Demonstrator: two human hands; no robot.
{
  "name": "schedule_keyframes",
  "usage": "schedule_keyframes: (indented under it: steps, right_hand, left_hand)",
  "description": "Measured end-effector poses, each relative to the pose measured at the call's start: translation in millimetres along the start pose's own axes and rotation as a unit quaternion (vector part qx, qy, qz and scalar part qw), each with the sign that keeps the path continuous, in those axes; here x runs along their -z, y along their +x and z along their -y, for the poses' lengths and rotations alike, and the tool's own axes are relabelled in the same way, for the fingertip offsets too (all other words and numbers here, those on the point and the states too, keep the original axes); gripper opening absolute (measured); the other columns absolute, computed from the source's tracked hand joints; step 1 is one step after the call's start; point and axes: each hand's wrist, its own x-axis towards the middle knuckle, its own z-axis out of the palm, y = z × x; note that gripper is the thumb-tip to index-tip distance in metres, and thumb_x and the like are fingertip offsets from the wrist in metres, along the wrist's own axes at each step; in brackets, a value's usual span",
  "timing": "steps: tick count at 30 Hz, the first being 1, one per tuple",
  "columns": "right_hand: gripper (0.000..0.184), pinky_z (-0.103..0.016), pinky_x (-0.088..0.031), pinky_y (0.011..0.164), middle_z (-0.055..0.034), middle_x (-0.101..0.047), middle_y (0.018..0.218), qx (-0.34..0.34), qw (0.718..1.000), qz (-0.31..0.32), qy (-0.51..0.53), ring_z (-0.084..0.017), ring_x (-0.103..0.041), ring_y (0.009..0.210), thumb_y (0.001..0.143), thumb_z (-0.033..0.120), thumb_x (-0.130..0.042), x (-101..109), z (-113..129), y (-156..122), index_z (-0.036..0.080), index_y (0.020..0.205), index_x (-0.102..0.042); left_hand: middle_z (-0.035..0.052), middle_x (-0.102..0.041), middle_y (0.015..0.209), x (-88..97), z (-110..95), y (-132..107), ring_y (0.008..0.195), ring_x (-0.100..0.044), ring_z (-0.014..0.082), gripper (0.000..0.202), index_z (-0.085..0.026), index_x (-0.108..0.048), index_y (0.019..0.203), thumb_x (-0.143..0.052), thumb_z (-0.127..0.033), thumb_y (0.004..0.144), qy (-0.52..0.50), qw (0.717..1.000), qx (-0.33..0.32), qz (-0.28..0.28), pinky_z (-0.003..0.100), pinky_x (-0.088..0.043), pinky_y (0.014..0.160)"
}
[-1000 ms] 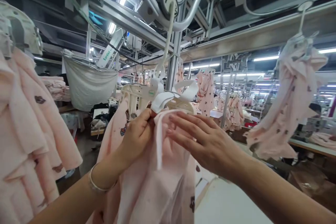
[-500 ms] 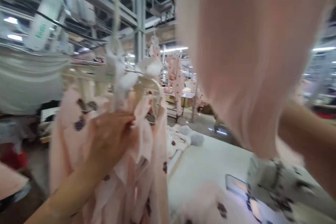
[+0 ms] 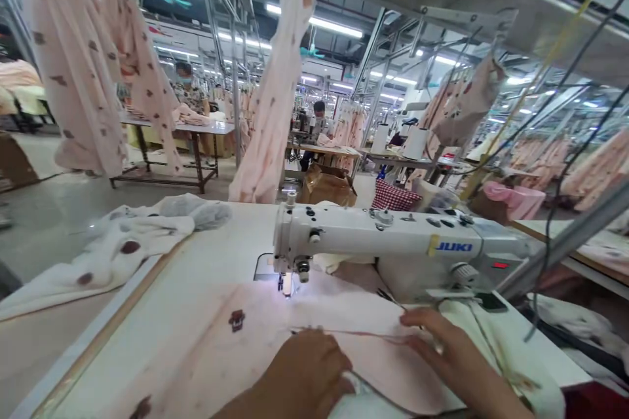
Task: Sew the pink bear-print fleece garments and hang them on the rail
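Observation:
Pale pink fabric [image 3: 196,353] with brown printed motifs lies on the white table of a sewing machine [image 3: 393,245], its upper edge by the lit needle and presser foot [image 3: 286,283]. My left hand [image 3: 307,373] rests on the fabric in front of the needle, fingers curled onto a fold line; its fingertips are partly hidden. To the right, my right hand [image 3: 452,353] has its thumb and forefinger at the end of the same fold, closed on the cloth. Small dark-tipped scissors or tweezers [image 3: 388,296] lie behind the fabric, under the machine arm.
White spotted cloth [image 3: 147,242] lies at the table's left edge. Pink garments [image 3: 73,65] hang at the left, and a long pink piece [image 3: 275,91] hangs behind the machine. Cables [image 3: 555,209] dangle on the right. A cardboard box [image 3: 328,186] stands beyond the table.
The view has swung from the hanging garments to the sewing machine. My left hand has let go of the hanging garment. Both hands are now down on pink fabric at the table.

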Motion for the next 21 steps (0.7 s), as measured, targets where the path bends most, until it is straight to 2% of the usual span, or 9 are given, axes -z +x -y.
schedule_keyframes:
  steps: [2,3,5,7,10,14,17,19,21]
  right_hand:
    - [0.020,-0.029,-0.049,0.084,0.0007,-0.067,0.097,0.021,0.999,0.021,0.011,-0.018,-0.061,0.095,0.071,0.026,-0.060,-10,8,11,0.030,0.090,-0.064]
    - [0.020,-0.030,-0.049,0.082,0.0003,-0.067,0.096,0.023,0.999,0.021,0.012,-0.019,-0.061,0.093,0.070,0.023,-0.060,-17,8,16,0.029,0.089,-0.064]
    - [0.014,-0.034,-0.049,0.076,-0.0033,-0.066,0.091,0.005,1.000,-0.001,0.010,-0.020,-0.061,0.086,0.076,0.022,-0.053,-30,2,24,0.025,0.087,-0.063]
    - [0.021,-0.039,-0.049,0.073,-0.0092,-0.066,0.091,-0.024,0.999,-0.041,0.010,-0.023,-0.061,0.084,0.085,0.024,-0.040,-39,-10,26,0.020,0.091,-0.060]
    - [0.030,-0.045,-0.047,0.077,-0.0145,-0.064,0.099,-0.025,0.996,-0.078,0.026,-0.026,-0.059,0.091,0.089,0.031,-0.033,-41,-21,23,0.015,0.102,-0.056]
    - [0.021,-0.035,-0.048,0.075,-0.0048,-0.064,0.088,0.038,0.996,-0.046,0.072,-0.021,-0.058,0.086,0.081,0.039,-0.055,-37,-15,26,0.023,0.092,-0.061]
    - [0.014,-0.033,-0.048,0.069,-0.0022,-0.062,0.073,0.036,0.994,-0.045,0.091,-0.020,-0.058,0.075,0.081,0.035,-0.055,-41,-9,35,0.023,0.078,-0.062]
    - [0.022,-0.032,-0.049,0.068,-0.0026,-0.063,0.072,0.028,0.992,-0.063,0.110,-0.019,-0.059,0.073,0.086,0.035,-0.047,-40,-9,38,0.023,0.075,-0.062]
    - [0.028,-0.029,-0.051,0.064,-0.0027,-0.065,0.072,0.016,0.986,-0.091,0.136,-0.017,-0.061,0.070,0.087,0.040,-0.042,-30,-11,36,0.023,0.077,-0.062]
  left_hand:
    - [0.0033,-0.062,0.083,-23.6,13,29,0.078,-0.057,0.0187,0.009,-0.019,-0.060,0.086,-0.055,-0.026,0.085,0.025,0.995,0.061,0.077,0.031,-0.049,0.072]
    - [0.0038,-0.062,0.085,-31.5,22,40,0.080,-0.057,0.0202,0.006,-0.018,-0.060,0.087,-0.056,-0.022,0.083,0.040,0.991,0.084,0.094,0.033,-0.048,0.072]
    - [0.0065,-0.061,0.092,-40.6,39,57,0.087,-0.055,0.0230,0.015,-0.017,-0.059,0.094,-0.050,-0.011,0.083,0.059,0.988,0.112,0.085,0.038,-0.047,0.076]
    - [0.0111,-0.057,0.106,-43.5,49,65,0.099,-0.051,0.0248,0.033,-0.015,-0.053,0.110,-0.037,-0.001,0.084,0.068,0.987,0.138,0.056,0.043,-0.043,0.084]
    - [0.0119,-0.052,0.116,-45.1,45,71,0.106,-0.046,0.0237,0.037,-0.016,-0.053,0.112,-0.033,-0.001,0.085,0.058,0.988,0.135,0.045,0.042,-0.038,0.090]
    - [0.0047,-0.060,0.087,-49.1,29,75,0.082,-0.053,0.0189,0.015,-0.017,-0.060,0.087,-0.048,-0.009,0.082,0.014,0.990,0.099,0.100,0.032,-0.043,0.076]
    - [0.0070,-0.061,0.092,-51.6,26,82,0.084,-0.055,0.0218,0.016,-0.015,-0.059,0.098,-0.055,-0.019,0.083,-0.007,0.986,0.126,0.107,0.035,-0.044,0.076]
    - [0.0084,-0.060,0.098,-51.1,27,86,0.090,-0.055,0.0244,0.029,-0.015,-0.058,0.108,-0.060,-0.027,0.081,-0.021,0.985,0.132,0.108,0.037,-0.044,0.079]
    - [0.0061,-0.063,0.096,-45.5,27,89,0.090,-0.057,0.0225,0.027,-0.017,-0.060,0.107,-0.061,-0.028,0.082,-0.040,0.985,0.125,0.114,0.033,-0.044,0.079]
